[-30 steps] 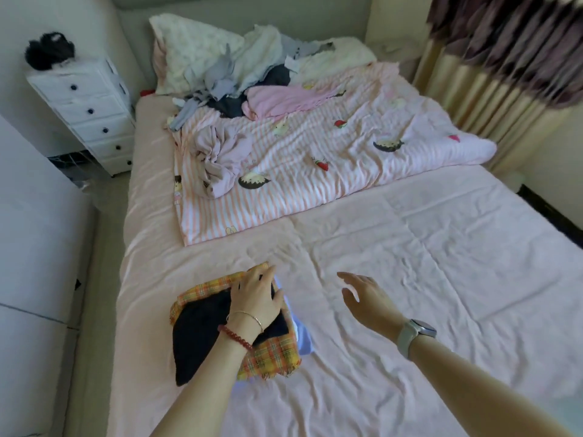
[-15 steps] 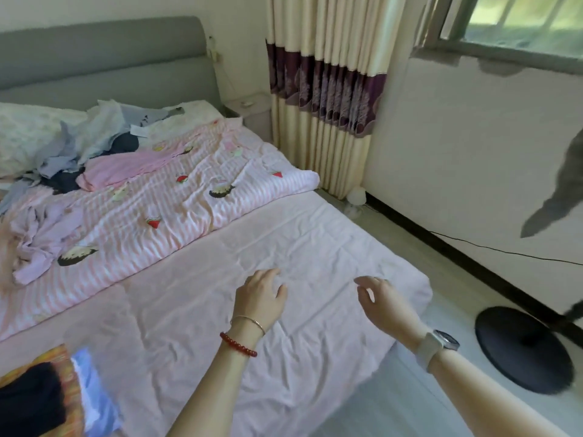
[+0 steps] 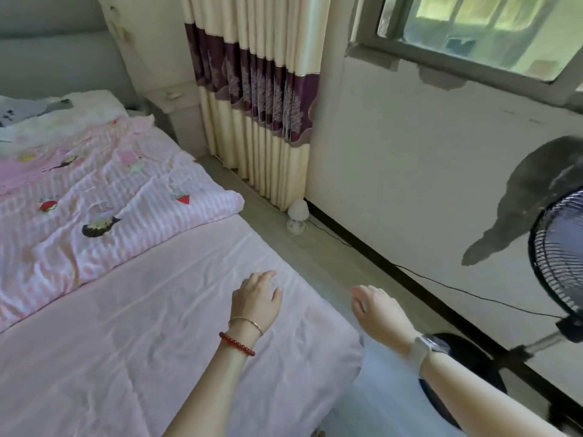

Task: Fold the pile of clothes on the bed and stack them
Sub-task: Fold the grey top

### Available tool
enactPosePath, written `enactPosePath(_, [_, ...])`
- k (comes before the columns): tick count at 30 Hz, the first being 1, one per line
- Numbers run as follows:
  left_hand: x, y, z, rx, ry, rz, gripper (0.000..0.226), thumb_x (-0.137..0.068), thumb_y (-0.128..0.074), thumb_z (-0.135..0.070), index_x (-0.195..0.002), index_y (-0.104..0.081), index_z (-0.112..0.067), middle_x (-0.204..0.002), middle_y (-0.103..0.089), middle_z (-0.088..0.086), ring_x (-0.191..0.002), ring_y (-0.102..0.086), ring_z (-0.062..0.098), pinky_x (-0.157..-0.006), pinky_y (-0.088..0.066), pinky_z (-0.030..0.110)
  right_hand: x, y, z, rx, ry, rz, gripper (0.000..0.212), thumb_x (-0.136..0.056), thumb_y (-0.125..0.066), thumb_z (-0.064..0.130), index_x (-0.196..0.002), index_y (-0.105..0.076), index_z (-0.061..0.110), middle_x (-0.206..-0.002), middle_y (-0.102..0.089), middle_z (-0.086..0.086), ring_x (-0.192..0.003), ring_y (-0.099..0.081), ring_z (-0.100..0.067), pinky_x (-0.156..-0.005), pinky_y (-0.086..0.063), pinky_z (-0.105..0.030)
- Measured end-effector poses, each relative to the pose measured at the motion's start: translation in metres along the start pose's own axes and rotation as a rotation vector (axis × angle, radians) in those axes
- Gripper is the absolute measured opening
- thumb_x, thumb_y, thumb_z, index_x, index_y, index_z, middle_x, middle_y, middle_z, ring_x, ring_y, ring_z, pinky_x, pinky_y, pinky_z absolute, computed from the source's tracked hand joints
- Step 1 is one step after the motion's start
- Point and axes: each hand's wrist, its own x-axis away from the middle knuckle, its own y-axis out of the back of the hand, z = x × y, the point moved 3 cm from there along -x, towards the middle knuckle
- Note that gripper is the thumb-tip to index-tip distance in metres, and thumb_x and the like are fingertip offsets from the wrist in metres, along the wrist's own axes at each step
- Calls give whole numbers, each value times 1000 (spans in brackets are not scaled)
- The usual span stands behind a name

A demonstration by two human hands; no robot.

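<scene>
Two loose, empty hands, left hand (image 3: pixel 256 299) and right hand (image 3: pixel 380 310), above the wrinkled pink bed (image 3: pixel 126 342).

You are looking at a bed (image 3: pixel 132 326) with a pink sheet. A striped pink quilt (image 3: pixel 104 222) with little pictures lies on its far half. Behind it is a grey headboard (image 3: pixel 53 67). A small white nightstand (image 3: pixel 176 115) sits in the corner. Beside it hangs a cream curtain (image 3: pixel 252 99) with a purple band. A small white lamp (image 3: pixel 297 216) sits on the grey floor (image 3: pixel 315 257) at the curtain's foot. The white wall (image 3: pixel 426 159) is chipped and stained. Daylight comes through the window (image 3: pixel 479 29) above. A black fan (image 3: pixel 558 250) stands on your right, and a thin cord (image 3: pixel 441 285) runs along the wall.
</scene>
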Motion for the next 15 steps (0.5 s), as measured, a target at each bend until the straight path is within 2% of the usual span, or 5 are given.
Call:
enactPosePath(2, [-33,-5,-15,6,33,-7,41,-94,-44,-31,-134,-44,-22,-136,-46,0,-124,-43,20,-100,-35,33,-40,18,-16,25,23,9,23,-96,-30,20,-93,-52,22,-90,-49,5,-94,-49,-24,-71,-36,-30])
enactPosePath(4, [-64,-5,-28,-1,59,-17,41,-94,-44,-32,-134,-44,-21,-136,-46,1,-124,-43,21,-99,-35,33,-79,34,-30,38,53,12,27,-97,-29,21,-106,-54,15,-102,-55,-2,-101,-51,-26,-79,-42,-31])
enactPosePath(6, [-93,-5,-37,-28,83,-34,41,-94,-45,-31,-134,-44,-20,-136,-46,2,-123,-43,22,-98,-36,34,-116,45,-41,35,81,17,30,-96,-30,20,-111,-55,12,-104,-57,-4,-100,-51,-26,-82,-44,-34])
enactPosePath(11, [-156,-11,-49,-8,231,-148,41,-93,-47,-28,-133,-46,-19,-134,-48,4,-121,-45,25,-95,-37,35,-220,59,-76,-3,157,51,20,-93,-32,16,-86,-50,11,-84,-55,-5,-85,-50,-27,-65,-35,-31])
enactPosePath(15, [-186,-29,-60,48,428,-240,41,-93,-49,-29,-133,-46,-20,-136,-46,2,-123,-43,23,-96,-36,33,-310,73,-97,-50,246,91,18,-91,-33,14,-79,-46,8,-77,-52,-6,-80,-49,-28,-64,-36,-32])
